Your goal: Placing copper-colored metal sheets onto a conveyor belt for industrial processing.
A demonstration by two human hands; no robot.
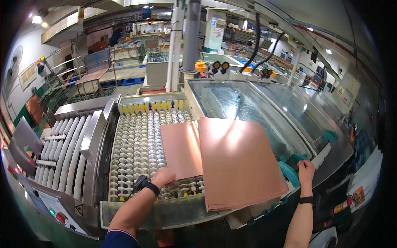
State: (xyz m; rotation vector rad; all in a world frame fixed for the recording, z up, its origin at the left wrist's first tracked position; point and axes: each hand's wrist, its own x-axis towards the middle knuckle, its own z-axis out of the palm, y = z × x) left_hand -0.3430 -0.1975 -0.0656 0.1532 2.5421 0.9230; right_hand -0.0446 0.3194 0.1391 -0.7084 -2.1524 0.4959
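Note:
A thin copper-coloured sheet [180, 146] lies on the rows of white roller wheels. My left hand [164, 177] is closed at its near left corner, the fingertips partly hidden. To the right, a stack of larger copper-coloured sheets [242, 165] rests across the machine's edge and overlaps the thin sheet's right side. Beyond the stack's right edge, my right hand [306, 170] has its fingers drawn together beside a teal handle-like part [298, 157]; whether anything is pinched in them cannot be made out. A curved teal piece [288, 174] sits between that hand and the stack.
White roller wheels [134, 153] fill the open conveyor bed. Steel-framed rollers [66, 151] stand at left, above a control panel [53, 211]. Clear lids [237, 103] cover the machine behind the stack. A grey upright pipe [192, 37] and two round gauges [220, 65] rise at the back.

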